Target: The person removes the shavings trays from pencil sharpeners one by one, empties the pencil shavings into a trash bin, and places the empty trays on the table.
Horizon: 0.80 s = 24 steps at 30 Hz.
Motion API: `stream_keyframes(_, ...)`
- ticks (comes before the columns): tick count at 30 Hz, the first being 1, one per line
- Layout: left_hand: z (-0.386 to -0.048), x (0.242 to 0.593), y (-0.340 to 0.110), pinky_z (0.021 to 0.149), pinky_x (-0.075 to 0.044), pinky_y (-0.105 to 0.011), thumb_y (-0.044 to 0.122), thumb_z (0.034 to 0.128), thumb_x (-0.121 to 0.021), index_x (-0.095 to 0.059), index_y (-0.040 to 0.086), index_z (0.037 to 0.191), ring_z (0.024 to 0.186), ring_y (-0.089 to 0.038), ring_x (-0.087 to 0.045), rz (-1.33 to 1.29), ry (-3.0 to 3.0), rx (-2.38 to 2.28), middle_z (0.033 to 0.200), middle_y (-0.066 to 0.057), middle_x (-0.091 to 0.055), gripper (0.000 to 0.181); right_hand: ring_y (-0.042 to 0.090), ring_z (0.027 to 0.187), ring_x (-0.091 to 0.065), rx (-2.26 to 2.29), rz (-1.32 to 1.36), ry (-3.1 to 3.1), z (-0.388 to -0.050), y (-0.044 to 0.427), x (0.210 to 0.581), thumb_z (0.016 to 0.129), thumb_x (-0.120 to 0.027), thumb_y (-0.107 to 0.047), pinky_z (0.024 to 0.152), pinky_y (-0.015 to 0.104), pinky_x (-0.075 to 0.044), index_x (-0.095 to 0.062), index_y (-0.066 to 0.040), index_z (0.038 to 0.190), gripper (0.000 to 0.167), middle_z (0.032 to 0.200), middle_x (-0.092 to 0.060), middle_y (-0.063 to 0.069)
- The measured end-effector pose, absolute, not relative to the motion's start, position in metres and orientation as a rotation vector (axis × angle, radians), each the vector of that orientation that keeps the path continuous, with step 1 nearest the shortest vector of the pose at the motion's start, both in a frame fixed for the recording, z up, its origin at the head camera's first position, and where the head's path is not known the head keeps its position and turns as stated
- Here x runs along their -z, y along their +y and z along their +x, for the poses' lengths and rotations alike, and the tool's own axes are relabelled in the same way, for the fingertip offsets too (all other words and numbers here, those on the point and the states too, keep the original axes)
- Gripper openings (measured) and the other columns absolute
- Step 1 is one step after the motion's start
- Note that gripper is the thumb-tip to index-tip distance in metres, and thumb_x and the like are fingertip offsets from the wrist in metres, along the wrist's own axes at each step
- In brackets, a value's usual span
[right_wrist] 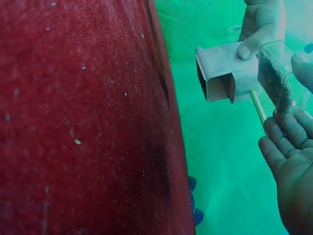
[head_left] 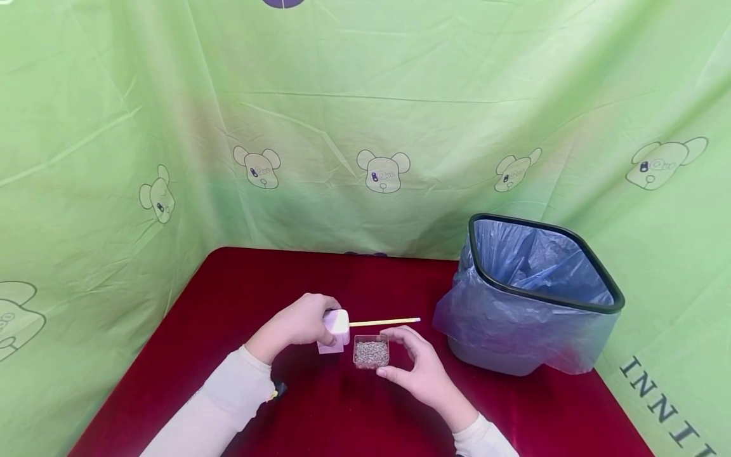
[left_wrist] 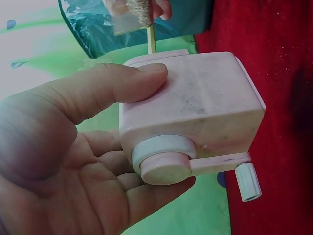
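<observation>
While the left hand (head_left: 302, 322) holds a pale pink crank sharpener (head_left: 337, 325) above the table (head_left: 320, 276), its grip is closed around the body, thumb on one face and fingers on the other. A yellow pencil (head_left: 385, 322) sticks out of the sharpener, pointing toward the person's right. The left wrist view shows the crank arm (left_wrist: 215, 165) with its white knob (left_wrist: 248, 182); the right wrist view shows a hollow (right_wrist: 220, 88) in the sharpener's body.

Just beside the sharpener, the right hand (head_left: 419, 368) pinches a small clear tray (head_left: 371, 367), its grip parted only by the tray's width, thumb and fingertips at the edges. Grayish shavings (head_left: 371, 351) fill much of the tray.

Further right stands a gray bin (head_left: 488, 358) with a black rim (head_left: 548, 296) and a translucent blue bag (head_left: 531, 330). Behind the red-covered table hangs a green curtain (head_left: 342, 76) printed with bear heads (head_left: 384, 174).
</observation>
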<state>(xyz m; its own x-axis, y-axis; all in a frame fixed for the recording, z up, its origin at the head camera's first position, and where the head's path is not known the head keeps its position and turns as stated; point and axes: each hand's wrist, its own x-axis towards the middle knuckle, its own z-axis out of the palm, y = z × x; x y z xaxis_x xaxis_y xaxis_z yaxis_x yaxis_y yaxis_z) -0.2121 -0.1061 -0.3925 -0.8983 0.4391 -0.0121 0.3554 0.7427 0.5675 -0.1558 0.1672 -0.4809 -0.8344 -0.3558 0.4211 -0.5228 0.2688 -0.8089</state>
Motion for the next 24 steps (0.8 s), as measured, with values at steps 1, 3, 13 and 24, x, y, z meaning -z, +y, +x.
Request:
stream_keyframes(1, -0.213, 0.394, -0.106, 0.066, -0.052, -0.031, 0.006, 0.0661, -0.09, -0.071, 0.003, 0.114, 0.076, -0.015, -0.059, 0.644, 2.798, -0.859, 0.096, -0.002, -0.069, 0.052, 0.015, 0.124, -0.06, -1.607, 0.83, -2.376, -0.156, 0.167, 0.481, 0.083, -0.087, -0.019, 0.109, 0.036, -0.047, -0.061, -0.008, 0.133, 0.057, 0.127, -0.066, -0.003)
stream_keyframes(3, -0.214, 0.396, -0.106, 0.066, -0.052, -0.031, 0.006, 0.066, -0.09, -0.071, 0.003, 0.114, 0.076, -0.015, -0.059, 0.645, 2.8, -0.85, 0.097, -0.002, -0.069, 0.052, 0.015, 0.124, -0.06, -1.606, 0.829, -2.378, -0.156, 0.167, 0.481, 0.083, -0.087, -0.019, 0.109, 0.035, -0.047, -0.061, -0.009, 0.133, 0.057, 0.127, -0.066, -0.003)
stream_keyframes(13, -0.219, 0.407, -0.106, 0.067, -0.052, -0.031, 0.009, 0.0665, -0.091, -0.071, 0.004, 0.116, 0.077, -0.014, -0.059, 0.654, 2.805, -0.811, 0.1, -0.003, -0.07, 0.054, 0.016, 0.124, -0.061, -1.616, 0.826, -2.376, -0.157, 0.167, 0.479, 0.082, -0.087, -0.019, 0.109, 0.024, -0.044, -0.061, -0.016, 0.133, 0.058, 0.127, -0.067, -0.003)
stream_keyframes(24, -0.222, 0.416, -0.105, 0.068, -0.052, -0.032, 0.008, 0.0666, -0.092, -0.071, 0.003, 0.114, 0.077, -0.015, -0.059, 0.664, 2.789, -0.804, 0.098, -0.003, -0.07, 0.052, 0.017, 0.123, -0.061, -1.635, 0.836, -2.359, -0.157, 0.166, 0.478, 0.081, -0.088, -0.014, 0.109, 0.025, -0.044, -0.061, -0.014, 0.133, 0.059, 0.126, -0.068, 0.0)
